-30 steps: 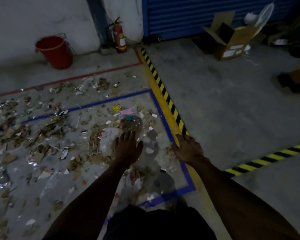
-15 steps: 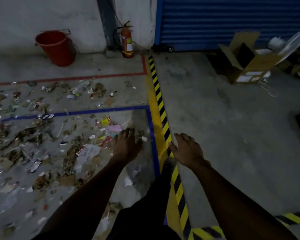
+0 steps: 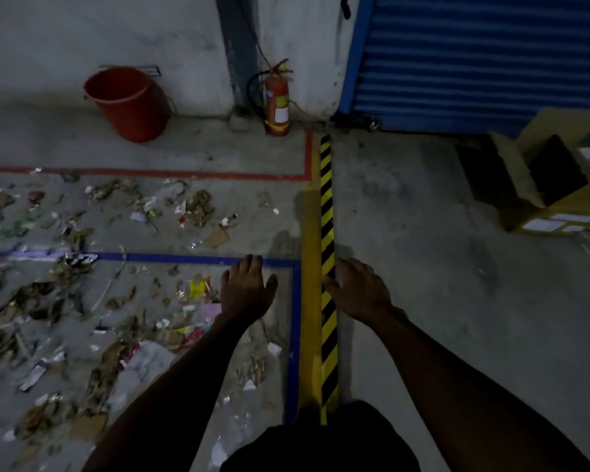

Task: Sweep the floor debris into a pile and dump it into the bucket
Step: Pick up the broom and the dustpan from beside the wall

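Scattered debris [image 3: 82,301] of paper scraps, cardboard bits and wrappers covers the concrete floor on the left, spread loosely on both sides of a blue floor line. A red bucket [image 3: 130,103] stands upright against the back wall, far beyond the debris. My left hand [image 3: 247,289] is held out palm down over the right edge of the debris, fingers apart, holding nothing. My right hand [image 3: 358,289] hovers palm down over the yellow-and-black striped tape, also empty. No broom is in view.
A red fire extinguisher [image 3: 277,107] stands by the wall pillar. A blue roller shutter [image 3: 491,63] fills the back right. An open cardboard box [image 3: 552,185] sits at the right. Yellow-black hazard tape [image 3: 327,250] runs away from me; a red floor line [image 3: 150,173] crosses the far side.
The view has moved forward and turned left: bucket, extinguisher and shutter look nearer, and the hazard tape now runs straight ahead. Both hands stay outstretched and empty.
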The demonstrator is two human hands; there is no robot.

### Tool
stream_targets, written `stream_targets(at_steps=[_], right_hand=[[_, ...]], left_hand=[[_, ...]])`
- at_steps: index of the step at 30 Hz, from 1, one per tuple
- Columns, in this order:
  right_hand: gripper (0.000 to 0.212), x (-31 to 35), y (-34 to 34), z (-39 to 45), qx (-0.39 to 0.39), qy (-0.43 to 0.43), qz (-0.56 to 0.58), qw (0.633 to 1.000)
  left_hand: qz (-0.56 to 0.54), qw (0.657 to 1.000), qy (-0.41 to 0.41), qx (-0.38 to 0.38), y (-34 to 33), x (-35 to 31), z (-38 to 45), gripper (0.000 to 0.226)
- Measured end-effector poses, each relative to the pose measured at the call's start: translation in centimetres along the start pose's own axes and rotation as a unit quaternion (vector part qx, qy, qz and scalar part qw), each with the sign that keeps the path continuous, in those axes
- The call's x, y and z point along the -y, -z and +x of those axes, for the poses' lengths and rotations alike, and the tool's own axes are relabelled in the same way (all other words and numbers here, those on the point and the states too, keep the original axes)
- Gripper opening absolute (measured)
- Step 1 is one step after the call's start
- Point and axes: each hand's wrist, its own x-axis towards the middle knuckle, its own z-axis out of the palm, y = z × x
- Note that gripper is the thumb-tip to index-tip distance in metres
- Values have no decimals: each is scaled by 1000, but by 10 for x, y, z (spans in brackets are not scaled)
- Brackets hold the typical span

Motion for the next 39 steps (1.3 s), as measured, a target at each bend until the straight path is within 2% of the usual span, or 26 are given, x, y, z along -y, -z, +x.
stream_targets(at_steps=[7,12,17,23,28,32,34,39], right_hand=[[65,-15,74,178,5,51,-8,999],[63,-24,144,314,-5,104,-25,994],[61,-1,238,429,-33,140,-29,989],[60,32,339,565,-92,158,20,983],[59,68,420,688,-179,173,39,968],[65,106,482,778,-226,180,67,955],[76,128,519,816,-249,186,82,947],[70,168,617,897,-324,215,110,915]], left_hand=[[18,995,93,3,4,-25,163,76],[25,990,137,-18,20,-50,302,63],[29,986,154,-56,72,-72,429,65],[36,982,130,-128,132,-85,590,66],[17,977,106,-184,178,-81,744,71],[2,971,65,-231,225,-81,864,85],[-14,967,46,-252,255,-85,922,85],[4,954,2,-300,337,-106,1042,83]])
